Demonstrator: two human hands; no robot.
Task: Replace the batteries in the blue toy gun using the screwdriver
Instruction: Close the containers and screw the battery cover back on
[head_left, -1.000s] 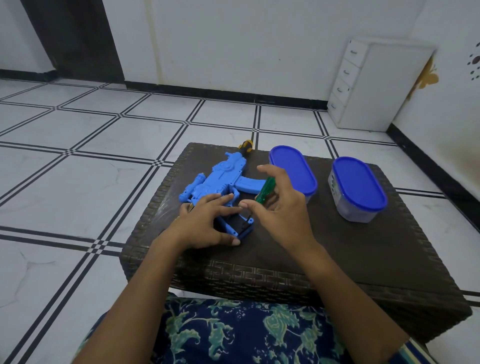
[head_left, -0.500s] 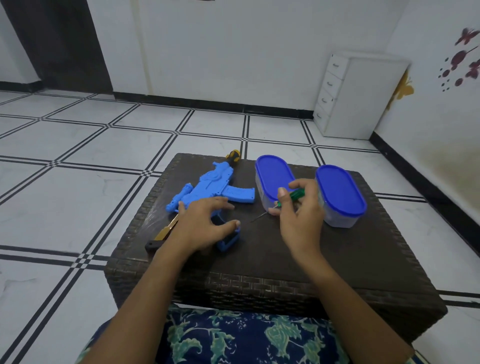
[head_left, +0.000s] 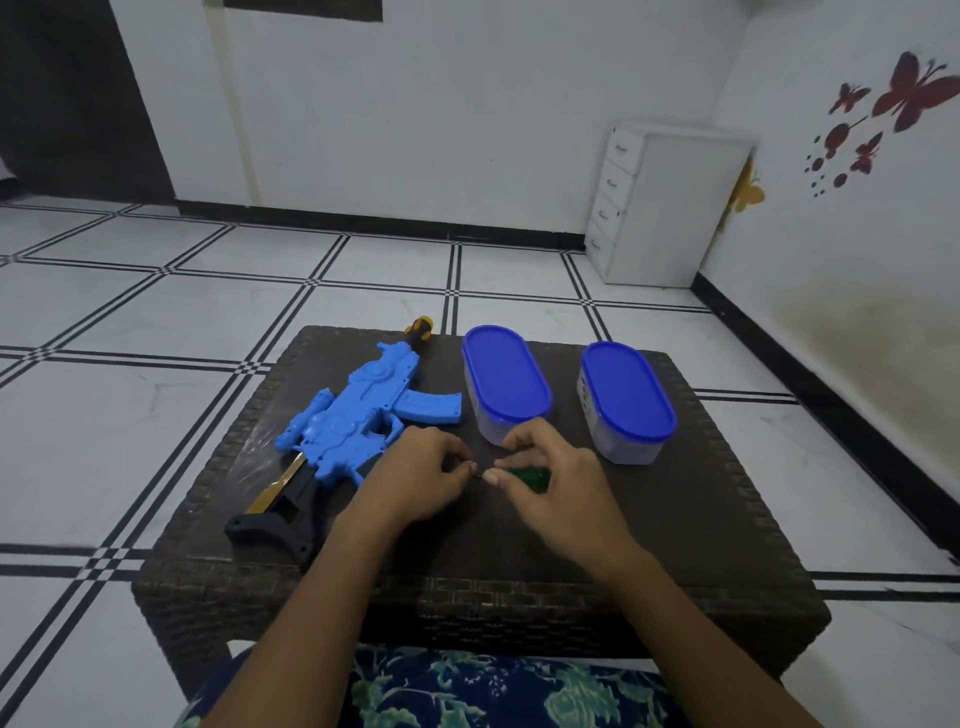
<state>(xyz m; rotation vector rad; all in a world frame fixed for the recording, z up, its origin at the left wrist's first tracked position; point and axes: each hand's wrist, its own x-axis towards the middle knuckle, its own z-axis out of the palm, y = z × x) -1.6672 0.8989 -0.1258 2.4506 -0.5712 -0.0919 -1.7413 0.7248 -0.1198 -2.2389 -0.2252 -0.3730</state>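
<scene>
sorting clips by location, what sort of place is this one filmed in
Most likely a room in a home rather than a workshop: a white drawer unit stands in the corner, butterfly stickers decorate the wall, and a low woven table sits on a tiled floor.

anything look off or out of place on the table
Nothing spilled or broken. The toy gun lies askew, its muzzle at the far edge of the table; both containers stand upright, lids on.

left hand (head_left: 415, 478) moved off the blue toy gun (head_left: 358, 415) to mid table, right hand (head_left: 550, 483) with green screwdriver (head_left: 527, 475) lowered beside it, fingertips now almost meeting
</scene>
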